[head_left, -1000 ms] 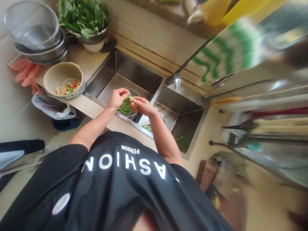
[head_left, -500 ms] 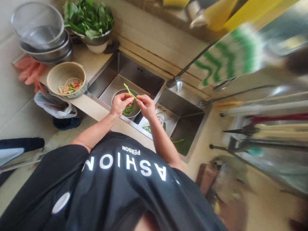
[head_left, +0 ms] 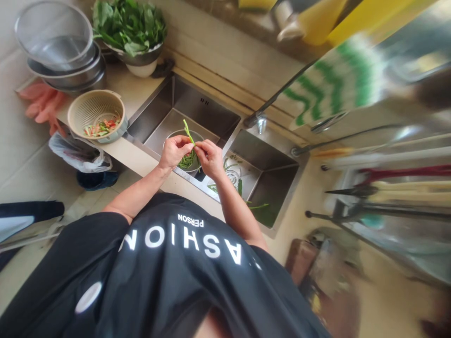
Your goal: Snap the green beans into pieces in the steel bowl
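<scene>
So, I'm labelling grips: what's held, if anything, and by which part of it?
A green stalk, pinched in the fingers of the left hand and right hand below its free upper end; its lower end can't be made out.

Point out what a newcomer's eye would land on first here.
First, the black shirt with bold white lettering, filling the lower middle of the view. Above it, the left hand and right hand pinch a bright green stem above the left sink basin. At the upper left, leafy greens heap over a bowl.
</scene>
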A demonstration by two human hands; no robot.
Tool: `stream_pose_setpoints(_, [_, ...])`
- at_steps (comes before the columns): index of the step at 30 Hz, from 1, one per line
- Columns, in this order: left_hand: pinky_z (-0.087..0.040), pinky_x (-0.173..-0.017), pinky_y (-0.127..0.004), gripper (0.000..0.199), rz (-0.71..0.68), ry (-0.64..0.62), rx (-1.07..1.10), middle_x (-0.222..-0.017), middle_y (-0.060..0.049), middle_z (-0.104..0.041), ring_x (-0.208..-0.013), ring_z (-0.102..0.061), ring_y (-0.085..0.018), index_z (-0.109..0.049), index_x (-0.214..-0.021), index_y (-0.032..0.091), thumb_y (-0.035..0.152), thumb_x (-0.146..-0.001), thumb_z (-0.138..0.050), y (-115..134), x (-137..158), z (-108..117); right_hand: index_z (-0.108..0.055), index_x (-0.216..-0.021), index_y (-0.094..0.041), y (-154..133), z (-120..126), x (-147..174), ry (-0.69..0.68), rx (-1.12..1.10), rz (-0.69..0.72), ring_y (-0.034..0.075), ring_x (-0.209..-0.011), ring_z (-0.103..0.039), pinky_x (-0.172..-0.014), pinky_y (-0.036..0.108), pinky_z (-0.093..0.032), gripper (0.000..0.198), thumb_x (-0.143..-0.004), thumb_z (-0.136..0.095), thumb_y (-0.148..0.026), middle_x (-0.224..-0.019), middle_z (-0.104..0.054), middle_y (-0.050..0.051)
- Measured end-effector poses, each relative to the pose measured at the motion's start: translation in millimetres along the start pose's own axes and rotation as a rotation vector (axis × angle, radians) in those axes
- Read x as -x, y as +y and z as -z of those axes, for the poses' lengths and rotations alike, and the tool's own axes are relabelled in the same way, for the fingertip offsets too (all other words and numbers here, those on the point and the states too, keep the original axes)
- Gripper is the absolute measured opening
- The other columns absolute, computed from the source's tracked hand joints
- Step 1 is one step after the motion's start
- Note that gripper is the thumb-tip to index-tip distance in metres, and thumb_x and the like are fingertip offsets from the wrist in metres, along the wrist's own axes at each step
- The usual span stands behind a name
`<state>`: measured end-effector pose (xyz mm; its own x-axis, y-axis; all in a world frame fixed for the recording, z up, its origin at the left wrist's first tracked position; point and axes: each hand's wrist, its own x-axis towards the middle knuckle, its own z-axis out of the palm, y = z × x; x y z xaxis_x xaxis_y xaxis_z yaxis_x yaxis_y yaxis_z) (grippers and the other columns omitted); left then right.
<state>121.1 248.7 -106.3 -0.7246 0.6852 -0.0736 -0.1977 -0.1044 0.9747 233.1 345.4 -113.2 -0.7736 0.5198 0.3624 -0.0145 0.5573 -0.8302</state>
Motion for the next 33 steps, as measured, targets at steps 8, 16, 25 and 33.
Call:
stream_pose_setpoints(8, [-0.039,-0.044,-0.017,0.013,0.021,-0.002,0.033,-0.049,0.005,-0.058,-0.042,-0.048,-0.005,-0.061,-0.063,0.015,0.022,-0.057,-0.070,3,-1,-3,-0.069,-0.083,-0.018,0,-6,2,0.019,-0.144,-0.095,0.013,-0.068,-0.051,-0.067,0.028,-0.043,0.029,-0.092,-0.056,-0.042,-0.074,-0.058,0.002])
stream_pose_setpoints(16, [-0.042,-0.050,-0.021,0.014,-0.046,-0.056,-0.323,-0.058,0.002,-0.065,-0.052,-0.055,-0.009,-0.067,-0.067,0.014,0.025,-0.059,-0.069,9,0,6,-0.067,-0.088,-0.016,0,4,-3,-0.097,-0.105,-0.131,0.012,-0.066,-0.049,-0.066,0.027,-0.042,0.024,-0.087,-0.058,-0.038,-0.073,-0.060,0.001])
stream_pose_setpoints(25, [-0.046,-0.057,-0.023,0.011,-0.121,-0.066,-0.516,-0.062,0.000,-0.069,-0.058,-0.060,-0.012,-0.071,-0.068,0.014,0.023,-0.063,-0.067,24,9,0,-0.065,-0.074,-0.018,-9,9,-13,-0.054,0.134,0.009,0.013,-0.063,-0.051,-0.066,0.027,-0.042,0.015,-0.081,-0.053,-0.023,-0.070,-0.062,0.003])
stream_pose_setpoints(33, [-0.043,-0.046,-0.019,0.019,0.214,-0.072,-0.033,-0.051,0.004,-0.059,-0.044,-0.053,-0.007,-0.062,-0.068,0.014,0.024,-0.056,-0.072,16,6,-2,-0.062,-0.070,-0.017,-9,3,-8,-0.026,-0.165,-0.295,0.010,-0.055,-0.044,-0.057,0.026,-0.037,0.023,-0.079,-0.051,-0.035,-0.058,-0.053,-0.002])
